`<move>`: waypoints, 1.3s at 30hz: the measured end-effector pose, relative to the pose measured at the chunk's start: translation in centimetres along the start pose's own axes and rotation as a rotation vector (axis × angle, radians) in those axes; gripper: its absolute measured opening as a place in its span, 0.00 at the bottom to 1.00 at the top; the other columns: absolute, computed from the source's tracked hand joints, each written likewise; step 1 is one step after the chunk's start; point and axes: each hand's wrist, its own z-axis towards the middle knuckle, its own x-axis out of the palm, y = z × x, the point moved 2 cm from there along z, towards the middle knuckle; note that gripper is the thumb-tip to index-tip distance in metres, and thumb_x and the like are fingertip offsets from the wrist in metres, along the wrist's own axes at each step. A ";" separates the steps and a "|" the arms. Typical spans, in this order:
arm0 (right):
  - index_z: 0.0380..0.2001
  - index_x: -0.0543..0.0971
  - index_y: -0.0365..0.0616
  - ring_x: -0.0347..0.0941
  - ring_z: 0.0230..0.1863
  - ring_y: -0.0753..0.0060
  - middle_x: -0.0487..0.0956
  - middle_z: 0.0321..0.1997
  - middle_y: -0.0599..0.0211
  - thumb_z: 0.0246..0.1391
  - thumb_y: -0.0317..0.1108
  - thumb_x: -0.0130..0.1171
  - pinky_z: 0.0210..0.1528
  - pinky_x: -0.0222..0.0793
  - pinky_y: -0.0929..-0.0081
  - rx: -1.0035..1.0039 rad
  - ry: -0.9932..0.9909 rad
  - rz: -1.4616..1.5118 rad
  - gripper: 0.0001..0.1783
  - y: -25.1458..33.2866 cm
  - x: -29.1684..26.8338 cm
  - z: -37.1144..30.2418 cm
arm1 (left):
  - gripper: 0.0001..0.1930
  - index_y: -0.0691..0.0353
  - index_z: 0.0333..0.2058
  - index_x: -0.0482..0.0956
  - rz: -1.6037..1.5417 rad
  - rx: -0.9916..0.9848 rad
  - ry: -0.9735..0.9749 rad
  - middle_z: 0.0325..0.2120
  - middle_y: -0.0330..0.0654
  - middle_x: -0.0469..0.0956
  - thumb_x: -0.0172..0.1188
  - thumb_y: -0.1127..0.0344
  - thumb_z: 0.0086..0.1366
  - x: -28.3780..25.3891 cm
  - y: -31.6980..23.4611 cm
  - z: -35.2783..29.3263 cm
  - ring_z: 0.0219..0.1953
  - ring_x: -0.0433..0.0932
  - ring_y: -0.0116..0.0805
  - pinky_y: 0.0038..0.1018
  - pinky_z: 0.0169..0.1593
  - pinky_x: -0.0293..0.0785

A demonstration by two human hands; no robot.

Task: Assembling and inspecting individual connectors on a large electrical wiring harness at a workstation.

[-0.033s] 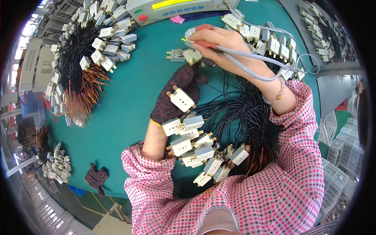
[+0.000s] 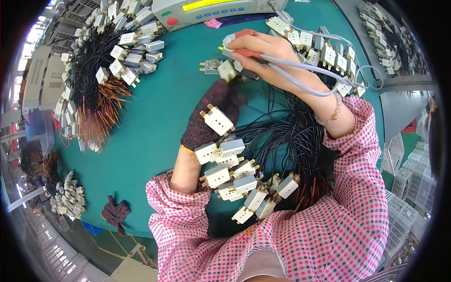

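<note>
My left hand [image 2: 213, 113], in a dark knitted glove, has its fingers closed at the lower end of a small cream connector block [image 2: 227, 71]; its fingertips are partly blurred. A similar block with copper prongs lies over the back of the glove. Just above, my bare right hand [image 2: 265, 49] grips a red-and-grey test probe [image 2: 246, 51] with grey cables trailing over the wrist. Beside the connector sits a small fixture [image 2: 212, 66] with metal prongs. Black wires [image 2: 296, 131] run from a cluster of cream connector blocks [image 2: 244, 183] below my left hand.
A tester [image 2: 211, 14] with a lit yellow display stands at the back of the green table [image 2: 155, 117]. Bundles of wired connectors [image 2: 98, 61] lie at the left, others [image 2: 324, 54] at the right. A spare dark glove [image 2: 115, 214] rests near the front left edge.
The connector block at my left fingertips has shifted slightly left and down, away from the probe. My right hand has hardly moved.
</note>
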 end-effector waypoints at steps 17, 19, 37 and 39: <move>0.37 0.78 0.37 0.75 0.34 0.76 0.77 0.34 0.64 0.51 0.28 0.59 0.38 0.70 0.81 0.283 0.186 0.874 0.09 1.0 0.2 0.0 | 0.23 0.62 0.51 0.65 -0.502 -0.188 0.006 0.42 0.46 0.73 0.55 0.55 0.62 -2.0 1.1 4.0 0.38 0.75 0.37 0.31 0.37 0.75; 0.37 0.78 0.37 0.74 0.34 0.76 0.76 0.35 0.64 0.51 0.29 0.60 0.38 0.70 0.81 0.256 0.189 0.876 0.10 1.2 0.5 -0.3 | 0.20 0.62 0.50 0.65 -0.296 -0.160 -0.043 0.40 0.45 0.74 0.53 0.58 0.63 -1.9 1.0 4.0 0.37 0.75 0.37 0.30 0.37 0.75; 0.35 0.80 0.39 0.73 0.31 0.77 0.77 0.35 0.64 0.49 0.32 0.63 0.33 0.69 0.80 0.227 0.196 0.643 0.11 1.0 0.6 -0.1 | 0.22 0.61 0.49 0.67 -0.129 -0.149 -0.157 0.34 0.44 0.75 0.59 0.60 0.59 -1.1 0.0 3.4 0.30 0.77 0.34 0.25 0.30 0.74; 0.35 0.80 0.40 0.73 0.30 0.77 0.77 0.35 0.63 0.48 0.32 0.63 0.32 0.69 0.80 0.206 0.194 0.626 0.11 1.1 0.6 0.0 | 0.22 0.61 0.50 0.66 -0.132 -0.162 -0.180 0.33 0.44 0.76 0.59 0.59 0.59 -1.7 0.5 3.3 0.30 0.77 0.34 0.25 0.30 0.74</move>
